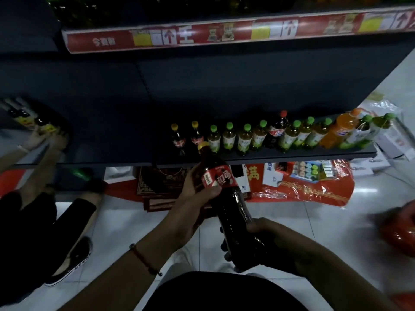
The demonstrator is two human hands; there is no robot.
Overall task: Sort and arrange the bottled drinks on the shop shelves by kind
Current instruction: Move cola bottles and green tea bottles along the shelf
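Large cola bottle, yellow-capped and filled with dark liquid, held tilted in front of the lower shelf, its cap just short of the shelf's front edge; left hand wrapped around the red label at the shoulder, right hand closed around the base. Along the shelf's front edge stands one row: two small cola bottles with yellow caps at the left end, then green-capped tea bottles holding yellow-green liquid, interrupted by a taller red-capped dark bottle and, nearer the right end, an orange soda bottle. The row's right end reaches the shelf's right corner; the left half of the shelf, from the small colas to the left edge, lies open, as does the depth behind the row. At the far left a second person's hand grips yellow-labelled bottles, contents unclear. Red packaging covers the floor below the shelf's front edge
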